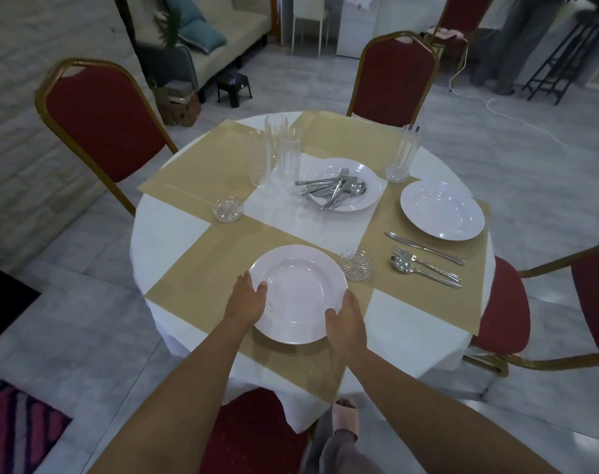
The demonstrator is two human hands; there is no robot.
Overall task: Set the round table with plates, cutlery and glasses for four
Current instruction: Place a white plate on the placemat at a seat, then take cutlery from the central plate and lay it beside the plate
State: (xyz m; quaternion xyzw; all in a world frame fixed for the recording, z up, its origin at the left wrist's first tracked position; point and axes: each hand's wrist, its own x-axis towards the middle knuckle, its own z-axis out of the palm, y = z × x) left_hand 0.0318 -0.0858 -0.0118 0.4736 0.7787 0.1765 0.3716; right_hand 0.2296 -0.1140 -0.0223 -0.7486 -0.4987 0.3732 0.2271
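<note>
Fingers (262, 287): a thumb lies over the rim on each side, the rest tucked at or under the edge. So left hand (246, 299) and right hand (345, 319) clamp the white round plate (298, 292) from opposite sides, lower centre of frame. I judge the two-sided hold keeps it level for centring on the beige woven placemat (195, 292). I cannot tell whether it is resting or just clear.

Small clear glass coaster (356, 264) just right of it, bare, presumably kept for a glass.

Right of frame: second white plate (442, 210) with steel knife (424, 248), fork (428, 263) and spoon (424, 271) laid alongside.

Centre of the white-clothed round worktop (161, 227): stock plate (366, 189) carrying loose cutlery (332, 189). Tall ribbed glasses (281, 152) are grouped to its upper left, undistributed.
</note>
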